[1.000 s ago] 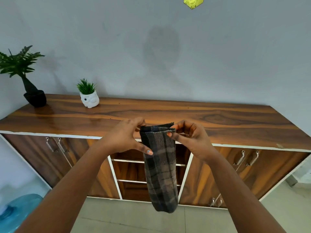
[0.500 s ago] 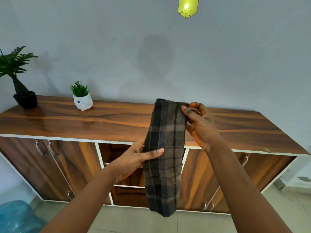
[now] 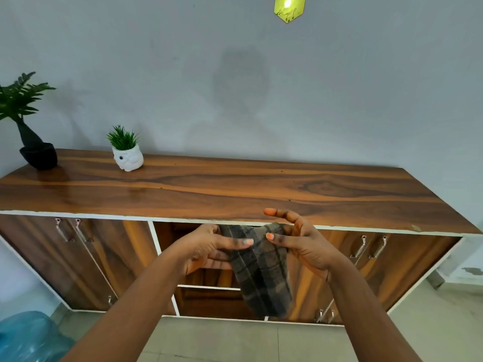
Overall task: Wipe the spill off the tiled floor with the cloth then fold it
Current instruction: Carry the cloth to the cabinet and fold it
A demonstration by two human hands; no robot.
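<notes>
At far left, a blue water bottle (image 3: pixel 24 338) is cut off by the frame's lower corner, and a leafy plant in a black vase (image 3: pixel 34 150) loses part of its foliage to the left edge. It stands on the wooden sideboard (image 3: pixel 235 189), with a small plant in a white owl pot (image 3: pixel 128 158) to its right, well apart from it.

In front of the sideboard's open middle shelves, a person holds a folded plaid cloth (image 3: pixel 261 273) in mid-air above the tiled floor (image 3: pixel 235 340). The left hand (image 3: pixel 209 249) grips the cloth's upper left side, thumb laid across the front and fingers (image 3: pixel 218 265) tucked behind the fabric, where their tips are hidden. The cloth's long axis runs close to vertical, leaning slightly rightward toward its lower end; the top edge is bunched between the hands and the rounded fold hangs downward, covering part of the shelf and lower rail behind.

The right hand (image 3: pixel 300 244) pinches the upper right corner with its thumb on the front, while its index finger sticks out free above the cloth. How many layers the cloth holds cannot be made out.

Top right of centre, a lit yellow-green wall lamp (image 3: pixel 288 7) is cropped by the upper edge. No spill can be made out on the visible floor.
</notes>
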